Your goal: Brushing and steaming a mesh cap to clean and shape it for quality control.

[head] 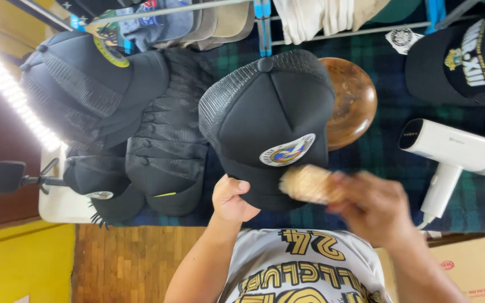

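My left hand (231,199) grips the brim of a black mesh-backed cap (265,112) that carries a round patch (287,150) on its front. The cap is held up over a dark plaid cloth (388,151). My right hand (374,205), blurred by motion, holds a pale bristle brush (310,184) against the cap's brim just under the patch. A round wooden form (352,101) sits behind the cap, partly hidden by it.
Stacks of black caps (113,112) lie to the left, and another black cap (461,56) at the top right. A white hair dryer (450,154) rests on the right. Cardboard boxes (478,264) stand at the lower right. A light strip (12,92) runs along the left.
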